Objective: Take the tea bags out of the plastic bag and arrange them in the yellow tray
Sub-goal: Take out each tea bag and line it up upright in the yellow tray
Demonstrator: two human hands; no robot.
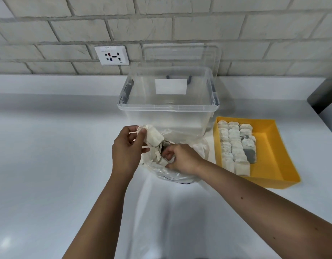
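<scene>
My left hand (pixel 125 152) holds up a small bunch of white tea bags (pixel 152 137) just above the clear plastic bag (pixel 172 173) on the counter. My right hand (pixel 180 158) reaches into the bag's mouth with curled fingers among more tea bags (pixel 162 162); whether it holds one is hidden. To the right sits the yellow tray (pixel 273 146), with several tea bags (pixel 234 146) laid in three columns along its left side.
A clear plastic storage box (pixel 169 107) stands open just behind the bag, its lid leaning on the brick wall. A wall socket (pixel 112 55) is at the back left. A dark object (pixel 324 94) sits at the right edge of the white counter.
</scene>
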